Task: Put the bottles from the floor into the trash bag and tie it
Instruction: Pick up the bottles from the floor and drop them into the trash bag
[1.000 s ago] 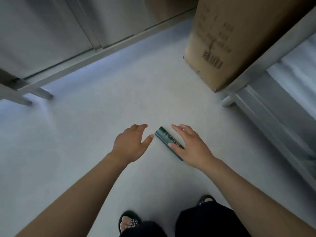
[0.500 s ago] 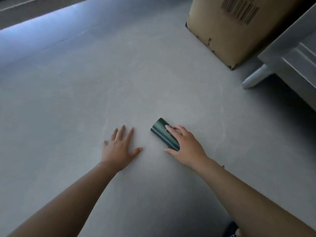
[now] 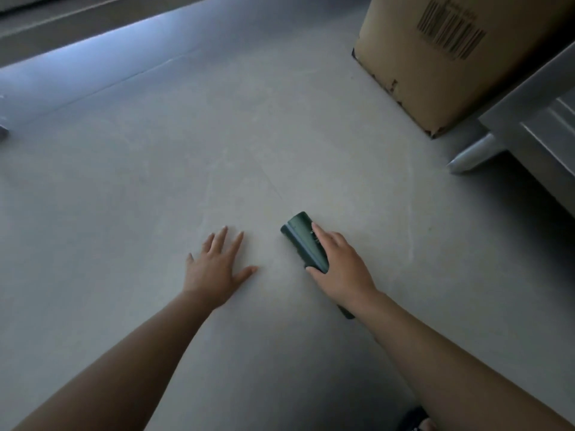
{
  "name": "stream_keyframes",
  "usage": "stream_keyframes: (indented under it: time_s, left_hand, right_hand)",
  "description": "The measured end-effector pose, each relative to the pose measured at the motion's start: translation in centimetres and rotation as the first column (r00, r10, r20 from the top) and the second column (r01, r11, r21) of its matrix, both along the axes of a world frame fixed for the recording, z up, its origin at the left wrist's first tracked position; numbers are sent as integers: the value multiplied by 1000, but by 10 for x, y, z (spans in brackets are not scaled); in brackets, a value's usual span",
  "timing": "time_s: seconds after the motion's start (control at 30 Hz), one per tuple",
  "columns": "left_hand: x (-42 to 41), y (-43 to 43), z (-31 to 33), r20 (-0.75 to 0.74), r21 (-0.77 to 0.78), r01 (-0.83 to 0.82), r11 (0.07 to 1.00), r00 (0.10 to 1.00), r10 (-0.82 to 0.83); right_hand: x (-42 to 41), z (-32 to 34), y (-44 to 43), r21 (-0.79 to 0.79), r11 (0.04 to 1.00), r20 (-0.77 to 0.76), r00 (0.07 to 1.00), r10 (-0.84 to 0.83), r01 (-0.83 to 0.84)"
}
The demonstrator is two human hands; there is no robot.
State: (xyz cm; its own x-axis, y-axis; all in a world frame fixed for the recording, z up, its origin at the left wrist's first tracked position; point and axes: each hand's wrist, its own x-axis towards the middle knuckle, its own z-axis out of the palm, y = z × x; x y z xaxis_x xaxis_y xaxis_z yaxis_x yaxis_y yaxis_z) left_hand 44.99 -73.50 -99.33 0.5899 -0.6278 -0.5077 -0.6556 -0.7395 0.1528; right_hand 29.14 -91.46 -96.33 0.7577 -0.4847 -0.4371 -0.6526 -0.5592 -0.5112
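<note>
Grey floor (image 3: 249, 135) fills the frame; right of centre lies a dark green bottle (image 3: 303, 241), the right hand (image 3: 340, 265) curled over it. Left hand (image 3: 217, 265) rests nearby, fingers spread flat. Close the grip fully around the body before lifting.

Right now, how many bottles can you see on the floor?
1. A dark green bottle lies on its side on the floor, under the right hand. Others may lie outside this view or behind the cardboard box.
</note>
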Motion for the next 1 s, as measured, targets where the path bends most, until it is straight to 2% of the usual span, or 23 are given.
stream_keyframes:
  time_s: [0.1,0.23,0.43,0.57,0.67,0.8,1.0]
  left_hand:
    - [2,-2,54,9,-25,-57,998,998,57]
    - [-3,17,188,-1,-64,-92,994,996,92]
    - [-3,38,444,-25,-115,-110,987,994,108]
    - [-3,39,627,-23,-248,-150,957,989,149]
    - [-11,41,733,6,-370,-114,922,992,125]
    - [-27,52,821,47,-430,-106,897,989,139]
    - [-46,85,874,117,-390,-176,904,964,239]
  right_hand:
    - [-1,43,9,31,999,5,1000,-26,26]
    - [1,169,31,91,995,54,997,-51,46]
    - [1,423,50,125,992,119,992,-47,32]
    - [-6,590,54,68,996,171,983,-65,54]
    - [-14,680,58,37,994,229,967,-112,107]
    - [-23,755,67,11,991,305,944,-130,133]
    - [-6,808,83,28,999,409,911,-48,40]
